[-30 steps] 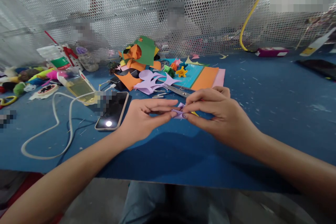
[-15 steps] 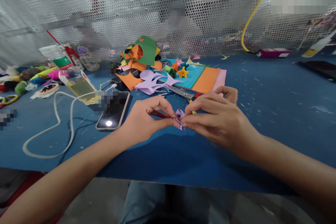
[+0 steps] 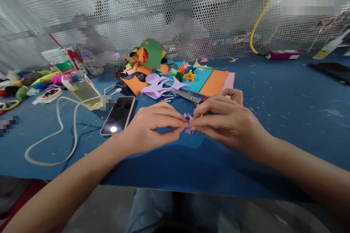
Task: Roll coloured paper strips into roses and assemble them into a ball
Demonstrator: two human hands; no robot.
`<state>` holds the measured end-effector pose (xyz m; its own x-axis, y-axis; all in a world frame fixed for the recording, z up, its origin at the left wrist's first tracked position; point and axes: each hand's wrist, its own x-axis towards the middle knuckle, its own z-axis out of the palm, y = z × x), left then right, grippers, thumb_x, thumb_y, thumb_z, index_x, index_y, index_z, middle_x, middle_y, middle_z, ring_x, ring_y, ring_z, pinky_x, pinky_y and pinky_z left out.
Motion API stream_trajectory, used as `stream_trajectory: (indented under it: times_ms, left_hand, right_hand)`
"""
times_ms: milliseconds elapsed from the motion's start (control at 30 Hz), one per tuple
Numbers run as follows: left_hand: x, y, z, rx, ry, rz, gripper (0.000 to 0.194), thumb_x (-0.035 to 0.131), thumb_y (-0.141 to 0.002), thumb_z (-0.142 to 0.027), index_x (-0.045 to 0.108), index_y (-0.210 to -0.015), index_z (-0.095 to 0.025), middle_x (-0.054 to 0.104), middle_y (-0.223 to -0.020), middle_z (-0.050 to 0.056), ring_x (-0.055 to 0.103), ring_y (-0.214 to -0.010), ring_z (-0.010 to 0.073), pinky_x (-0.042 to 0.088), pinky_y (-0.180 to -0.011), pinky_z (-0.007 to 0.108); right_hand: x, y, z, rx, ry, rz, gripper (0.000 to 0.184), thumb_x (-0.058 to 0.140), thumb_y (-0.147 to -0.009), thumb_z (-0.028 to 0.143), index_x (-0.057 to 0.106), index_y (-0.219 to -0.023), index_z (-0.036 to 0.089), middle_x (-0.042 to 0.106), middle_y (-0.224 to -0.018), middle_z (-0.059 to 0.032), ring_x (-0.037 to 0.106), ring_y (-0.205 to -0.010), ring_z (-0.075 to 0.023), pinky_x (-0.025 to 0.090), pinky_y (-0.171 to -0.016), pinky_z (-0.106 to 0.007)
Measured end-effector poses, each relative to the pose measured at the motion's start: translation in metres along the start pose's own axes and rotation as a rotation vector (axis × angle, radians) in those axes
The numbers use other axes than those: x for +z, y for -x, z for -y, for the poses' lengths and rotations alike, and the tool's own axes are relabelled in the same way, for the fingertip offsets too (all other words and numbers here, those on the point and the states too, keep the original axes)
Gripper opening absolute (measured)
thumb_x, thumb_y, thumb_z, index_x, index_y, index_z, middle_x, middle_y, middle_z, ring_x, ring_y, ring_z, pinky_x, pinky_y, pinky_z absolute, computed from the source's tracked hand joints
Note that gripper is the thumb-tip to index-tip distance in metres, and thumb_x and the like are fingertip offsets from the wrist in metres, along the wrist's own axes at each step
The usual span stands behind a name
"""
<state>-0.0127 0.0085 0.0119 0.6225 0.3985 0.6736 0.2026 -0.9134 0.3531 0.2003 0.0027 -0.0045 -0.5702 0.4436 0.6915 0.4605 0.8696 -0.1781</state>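
A small folded piece of purple paper [image 3: 188, 117] is pinched between both hands above the front of the blue table [image 3: 175, 167]. My left hand [image 3: 154, 125] grips its left side with thumb and fingertips. On the other side, my right hand [image 3: 228, 120] pinches it the same way, and fingertips hide part of the folds. Just behind the right fingers lie scissors [image 3: 188, 96], their handles partly covered by that hand. Purple paper offcuts [image 3: 155, 86] rest behind the left hand, near small folded paper flowers [image 3: 189, 75].
Left of my hands lies a phone [image 3: 118, 115] with a looping white cable [image 3: 58, 116]. Behind it stands an open container of yellowish liquid [image 3: 84, 91]. Orange paper [image 3: 214, 83] and a pile of green and orange scraps [image 3: 153, 52] sit towards the mesh wall [image 3: 218, 14].
The purple paper has turned and is more bunched up between the fingertips. My left fingers have closed in over it, while the right hand has shifted only slightly.
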Motion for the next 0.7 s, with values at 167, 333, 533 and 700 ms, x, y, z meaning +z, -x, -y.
stream_trajectory:
  times_ms: [167,333,533,700]
  left_hand:
    - [0.0021,0.004,-0.0034,-0.388,0.129,-0.03,0.018,0.068,-0.074,-0.015,0.072,-0.09,-0.02,0.072,-0.078,0.004,0.065,-0.066,0.012,0.053,-0.049,0.016]
    - [0.0016,0.0024,-0.0032,-0.537,0.258,0.023,0.007,0.075,-0.069,-0.019,0.071,-0.075,-0.017,0.071,-0.074,0.004,0.064,-0.063,0.011,0.049,-0.046,0.014]
    - [0.004,0.002,-0.0007,-0.564,0.31,0.068,0.009,0.077,-0.067,-0.02,0.069,-0.071,-0.016,0.07,-0.074,0.003,0.064,-0.066,0.0113,0.05,-0.049,0.015]
    - [0.0066,0.0048,0.0026,-0.526,0.286,0.107,0.009,0.077,-0.066,-0.018,0.07,-0.07,-0.017,0.067,-0.073,0.003,0.062,-0.067,0.0113,0.051,-0.052,0.017]
  right_hand:
    - [-0.0007,-0.0015,-0.0006,0.023,0.025,0.015,0.018,0.056,-0.088,0.025,0.068,-0.075,0.026,0.067,-0.08,0.0001,0.059,-0.075,-0.0171,0.036,-0.075,-0.038]
    - [0.0023,0.0003,-0.0014,0.02,-0.006,0.031,0.016,0.057,-0.088,0.026,0.068,-0.079,0.03,0.067,-0.081,0.0011,0.059,-0.077,-0.0174,0.034,-0.078,-0.039]
    - [0.0046,0.0011,-0.0023,-0.004,-0.031,0.096,0.016,0.056,-0.089,0.025,0.067,-0.079,0.029,0.066,-0.081,0.0018,0.058,-0.078,-0.0167,0.031,-0.081,-0.04]
    - [0.0046,0.0004,-0.0001,-0.05,-0.013,0.112,0.019,0.055,-0.089,0.019,0.066,-0.075,0.028,0.066,-0.08,0.0046,0.057,-0.077,-0.0143,0.03,-0.082,-0.039]
